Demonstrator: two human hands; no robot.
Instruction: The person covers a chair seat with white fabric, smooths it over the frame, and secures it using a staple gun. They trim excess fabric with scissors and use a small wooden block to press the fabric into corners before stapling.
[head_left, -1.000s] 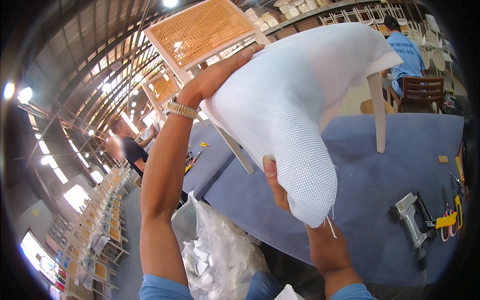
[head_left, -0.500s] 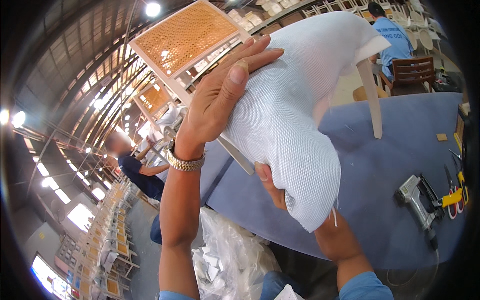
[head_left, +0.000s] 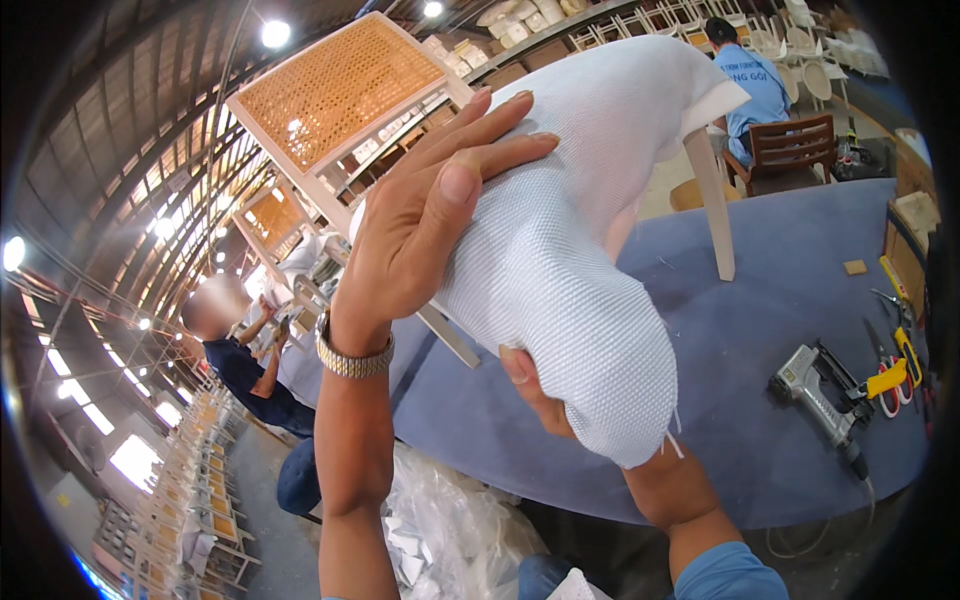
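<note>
A pale white-blue woven fabric (head_left: 580, 270) lies draped over the seat of a chair tipped on its side, its cane back (head_left: 335, 90) toward the upper left. My left hand (head_left: 420, 205) presses flat on the fabric with the fingers stretched out. My right hand (head_left: 540, 395) grips the fabric's near end; its thumb shows at the left side, while the other fingers are hidden under the cloth. Loose threads hang from that end beside my right wrist. A pale wooden chair leg (head_left: 712, 210) reaches down to the blue-grey padded table.
On the blue-grey table (head_left: 720, 400) at the right lie a staple gun (head_left: 820, 395) with a hose, red-handled scissors (head_left: 890, 395) and a yellow-handled tool (head_left: 905, 365). A plastic bag of scraps (head_left: 450, 510) stands below. Two other people work nearby, left and far right.
The view has shifted, so the chair and fabric sit a little further left. The fingers of my left hand have spread apart slightly; my right hand keeps its hold on the fabric.
</note>
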